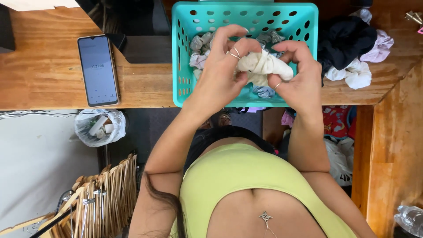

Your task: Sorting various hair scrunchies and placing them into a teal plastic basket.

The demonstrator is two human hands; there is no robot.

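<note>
A cream-white pair of socks, rolled into a bundle, is held between both hands over a teal plastic basket. My left hand grips its left end with ringed fingers curled. My right hand pinches its right end. Inside the basket lie several rolled sock bundles in grey, white and blue, partly hidden by my hands.
A smartphone lies screen-up on the wooden table at left. A heap of loose dark, white and lilac socks sits right of the basket. Below the table are a bagged bin, wooden hangers and clothes on the floor.
</note>
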